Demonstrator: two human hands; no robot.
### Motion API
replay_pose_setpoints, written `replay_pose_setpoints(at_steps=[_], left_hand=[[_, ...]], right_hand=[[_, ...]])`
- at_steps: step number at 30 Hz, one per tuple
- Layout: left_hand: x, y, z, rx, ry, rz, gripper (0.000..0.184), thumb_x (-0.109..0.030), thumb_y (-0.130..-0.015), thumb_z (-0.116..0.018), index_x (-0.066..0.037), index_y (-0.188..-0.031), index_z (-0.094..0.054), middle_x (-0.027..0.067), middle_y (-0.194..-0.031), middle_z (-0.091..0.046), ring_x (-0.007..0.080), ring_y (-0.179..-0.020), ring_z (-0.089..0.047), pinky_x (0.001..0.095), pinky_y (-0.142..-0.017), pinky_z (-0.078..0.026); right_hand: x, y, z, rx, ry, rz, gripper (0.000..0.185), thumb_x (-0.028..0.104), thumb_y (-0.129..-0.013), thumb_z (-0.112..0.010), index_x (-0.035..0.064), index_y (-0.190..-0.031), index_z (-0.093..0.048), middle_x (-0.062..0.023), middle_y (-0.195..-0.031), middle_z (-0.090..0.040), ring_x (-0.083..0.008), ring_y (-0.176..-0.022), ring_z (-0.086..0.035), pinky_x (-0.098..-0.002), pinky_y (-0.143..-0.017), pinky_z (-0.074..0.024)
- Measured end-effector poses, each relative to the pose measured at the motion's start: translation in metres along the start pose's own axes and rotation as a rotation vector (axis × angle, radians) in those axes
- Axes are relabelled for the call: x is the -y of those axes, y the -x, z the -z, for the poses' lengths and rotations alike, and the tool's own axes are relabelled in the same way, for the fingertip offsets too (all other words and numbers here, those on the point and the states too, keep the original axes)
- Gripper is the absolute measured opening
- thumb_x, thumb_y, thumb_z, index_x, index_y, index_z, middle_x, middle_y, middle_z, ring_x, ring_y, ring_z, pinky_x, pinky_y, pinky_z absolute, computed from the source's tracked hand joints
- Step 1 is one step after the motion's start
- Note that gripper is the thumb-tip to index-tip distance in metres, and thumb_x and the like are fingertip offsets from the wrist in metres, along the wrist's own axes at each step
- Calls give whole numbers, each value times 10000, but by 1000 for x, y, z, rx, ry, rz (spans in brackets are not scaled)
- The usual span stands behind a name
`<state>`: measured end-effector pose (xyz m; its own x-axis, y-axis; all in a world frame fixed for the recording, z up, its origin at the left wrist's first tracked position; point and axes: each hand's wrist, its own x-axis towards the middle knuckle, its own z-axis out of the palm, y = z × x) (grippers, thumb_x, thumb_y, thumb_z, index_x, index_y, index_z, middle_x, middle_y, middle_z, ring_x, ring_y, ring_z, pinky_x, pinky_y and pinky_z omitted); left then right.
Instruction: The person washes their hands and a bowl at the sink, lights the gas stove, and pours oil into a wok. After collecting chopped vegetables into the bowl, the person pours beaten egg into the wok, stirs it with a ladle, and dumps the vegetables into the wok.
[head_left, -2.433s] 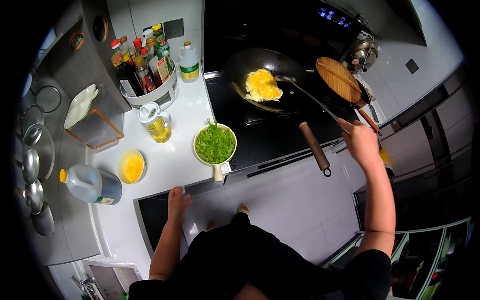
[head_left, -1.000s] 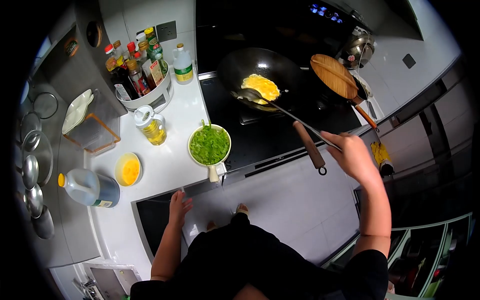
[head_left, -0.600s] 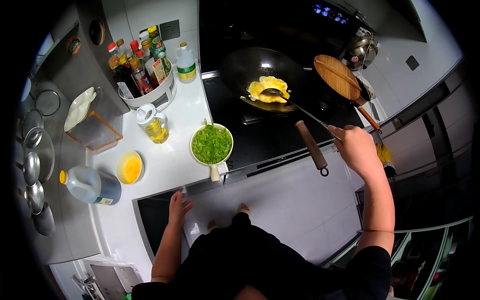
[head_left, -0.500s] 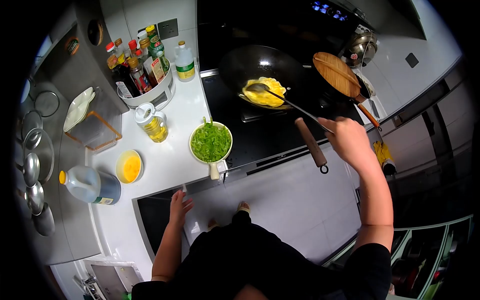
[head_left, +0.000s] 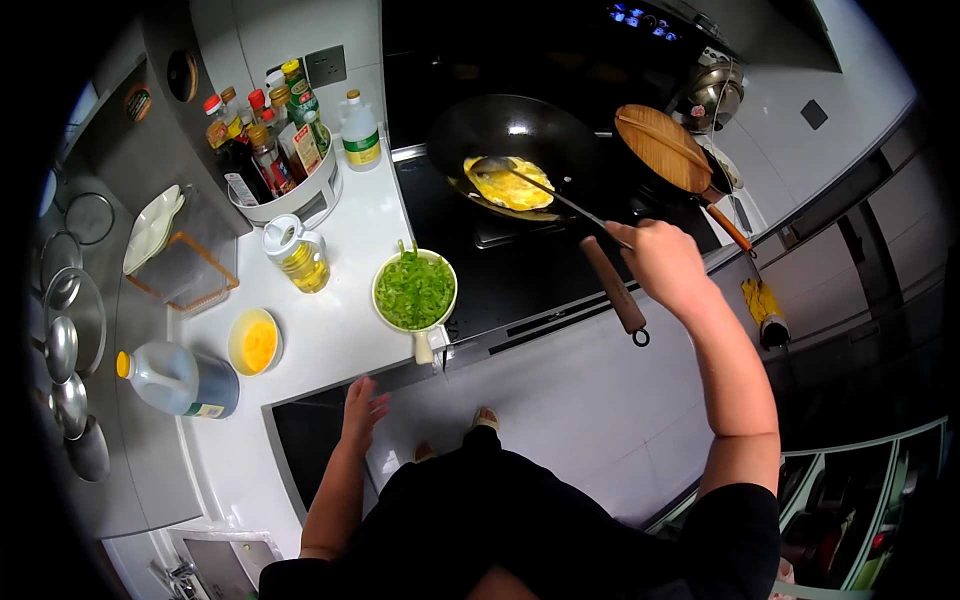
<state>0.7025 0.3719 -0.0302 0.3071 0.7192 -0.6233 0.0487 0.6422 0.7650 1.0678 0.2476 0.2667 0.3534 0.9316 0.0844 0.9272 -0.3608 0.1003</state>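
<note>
My right hand (head_left: 660, 258) is closed round the handle of a long metal ladle (head_left: 548, 188). The ladle's bowl rests on the left part of a flat yellow egg (head_left: 517, 185) in the dark wok (head_left: 560, 135). The wok's brown handle (head_left: 613, 285) points toward me, below my right hand, and nothing grips it. My left hand (head_left: 363, 412) hangs in front of the counter edge with its fingers apart, holding nothing. Nearest to it stands a white handled bowl of chopped greens (head_left: 415, 290) on the counter. Farther left is a bowl with some yellow egg (head_left: 258, 342).
An oil jug (head_left: 297, 255), a large plastic jug (head_left: 180, 380) and a rack of bottles (head_left: 290, 198) stand on the white counter (head_left: 335, 335). Right of the wok, a wooden lid (head_left: 662, 148) covers a second pan. Metal lids hang at the far left.
The ladle has come down onto the egg and shifted toward its left side. The egg lies flatter and wider than at first. My right hand has moved left; my left hand stays low.
</note>
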Motion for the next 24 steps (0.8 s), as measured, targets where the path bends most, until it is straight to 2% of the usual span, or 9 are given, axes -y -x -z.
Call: replay_pose_setpoints(at_steps=[3,8,11,12,15,20,24], left_hand=[[-7,-3,-4,41,10,-21,445,-333,-857,-474,-74,-1198,-353,60,-1094,-414,192,-877,-529,315,-685,-468],[0,-6,2,-24,43,-6,451,-337,-853,-480,-80,-1203,-359,56,-1101,-417,192,-878,-531,310,-692,-468],[-6,1,-5,-6,-12,13,456,-335,-856,-477,-71,-1207,-353,65,-1112,-413,192,-881,-531,311,-699,-471],[-8,1,-8,-3,-17,12,456,-335,-856,-477,-71,-1207,-353,65,-1112,-413,192,-881,-531,311,-699,-471],[-11,-1,-11,30,-14,-8,463,-333,-856,-477,-67,-1213,-349,67,-1124,-412,189,-887,-530,310,-703,-473],[-2,-8,3,-7,49,-29,486,-372,-853,-476,-88,-1223,-338,79,-1187,-399,220,-911,-537,337,-707,-464],[-3,-1,1,-24,22,9,477,-334,-861,-470,-63,-1230,-335,71,-1128,-419,190,-874,-533,314,-708,-470]], right_hand=[[-6,-6,-11,-19,56,-1,360,38,-693,-518,102,-1039,-590,-147,-741,-568,-290,-697,-577,-362,-624,-473],[-13,21,34,58,-11,-1,349,35,-673,-563,91,-1015,-603,-164,-746,-585,-304,-719,-574,-360,-655,-466],[-10,8,24,19,-79,39,339,45,-682,-561,90,-1015,-602,-166,-759,-584,-305,-726,-571,-359,-660,-464],[-9,1,13,-33,-66,76,343,21,-683,-522,84,-1009,-609,-159,-745,-592,-296,-712,-581,-365,-630,-476],[-7,-15,-10,-29,30,11,339,17,-682,-516,70,-1005,-606,-164,-736,-588,-295,-720,-581,-371,-626,-474],[-20,11,36,77,7,1,336,56,-676,-593,115,-1006,-613,-155,-733,-601,-295,-714,-586,-362,-644,-476],[-17,3,19,-6,-52,40,335,57,-688,-575,116,-1015,-608,-148,-749,-600,-282,-725,-586,-364,-643,-478]])
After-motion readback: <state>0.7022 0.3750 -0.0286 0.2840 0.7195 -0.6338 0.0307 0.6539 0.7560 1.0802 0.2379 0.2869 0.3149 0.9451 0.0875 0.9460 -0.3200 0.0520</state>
